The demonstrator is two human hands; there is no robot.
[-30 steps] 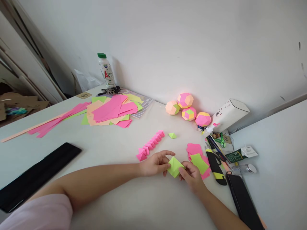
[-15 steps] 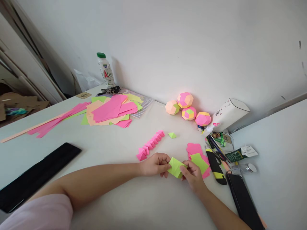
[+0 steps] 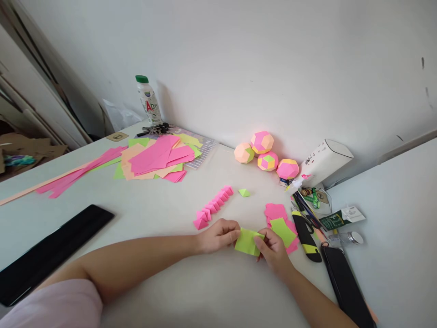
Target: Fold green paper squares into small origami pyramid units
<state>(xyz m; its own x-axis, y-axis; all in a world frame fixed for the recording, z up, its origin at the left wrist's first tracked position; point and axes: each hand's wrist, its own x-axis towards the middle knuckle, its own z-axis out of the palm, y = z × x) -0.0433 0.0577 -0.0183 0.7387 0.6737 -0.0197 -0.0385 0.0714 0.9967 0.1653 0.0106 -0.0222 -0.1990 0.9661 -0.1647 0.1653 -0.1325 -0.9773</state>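
A small creased piece of green paper is held above the table between both hands. My left hand pinches its left edge, thumb on top, other fingers partly hidden. My right hand grips the right edge with the thumb over the front face. Beyond them runs a slanting row of folded pink paper pieces, and a single folded green piece lies to the right of its far end. Beside my right hand are pink paper pieces with a green sheet on top.
Paper balls rest by the wall, near a white box. A utility knife, a black phone and a small jar crowd the right. Loose paper sheets, a bottle and a black slab occupy the left.
The green paper has changed from a folded shape with visible diagonal creases to a flatter rectangle facing me. Both hands still hold it, and the view has shifted slightly.
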